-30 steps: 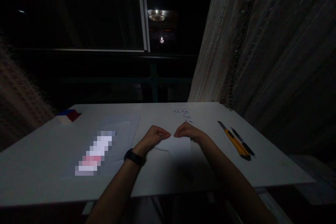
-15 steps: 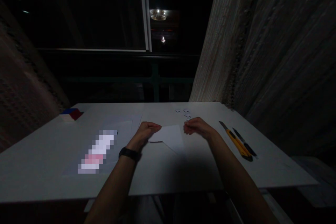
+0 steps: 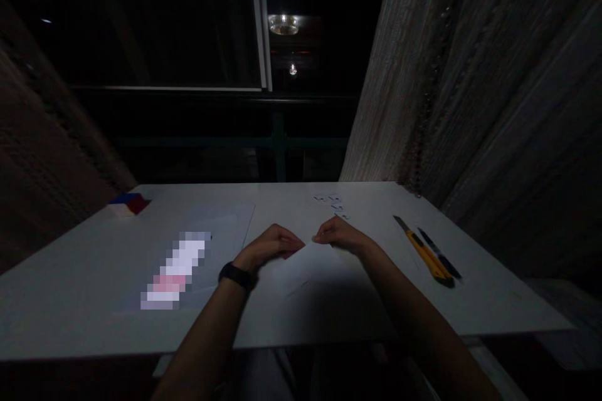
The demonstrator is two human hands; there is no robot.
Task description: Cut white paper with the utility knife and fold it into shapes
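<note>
A sheet of white paper (image 3: pixel 310 269) lies tilted between my hands, with a corner pointing away from me. My left hand (image 3: pixel 273 242) pinches its upper left edge, the fingers bent over it. At the far corner my right hand (image 3: pixel 341 233) grips the paper between thumb and fingertips. The two hands are close together, a small gap between their fingertips. Just beyond my right hand lie several small paper pieces (image 3: pixel 335 199) with dark marks. The paper's near part is in shadow.
On the white table (image 3: pixel 376 319), a yellow box cutter (image 3: pixel 426 257) with its blade out and a black pen (image 3: pixel 439 252) lie to the right. A pixelated bright phone-like screen (image 3: pixel 176 269) rests on paper sheets at left. A coloured cube (image 3: pixel 128 204) sits at the far left.
My right hand has moved left onto the paper, which it was apart from before. The paper has turned, and my left hand has shifted slightly right.
</note>
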